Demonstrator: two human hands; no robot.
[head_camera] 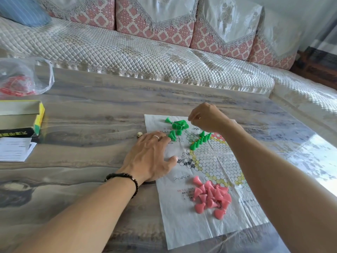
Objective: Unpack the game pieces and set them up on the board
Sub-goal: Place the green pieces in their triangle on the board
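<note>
Grey wood-grain surface, quilted sofa beyond far edge. Far left: clear plastic bag holding red pieces; yellow-edged game box, open. Paper board right of centre: green cone pieces heaped far, few upright in row; pink cone pieces heaped near. Left hand flat, fingers spread on board edge. Right hand raised, fingers curled; contents cannot tell.

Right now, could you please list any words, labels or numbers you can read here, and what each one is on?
None can be read.
Paper game board: red and black print, too small and blurred.
Yellow box: black side strip with characters, blurred.
White leaflet: lines of text, too small.
</note>
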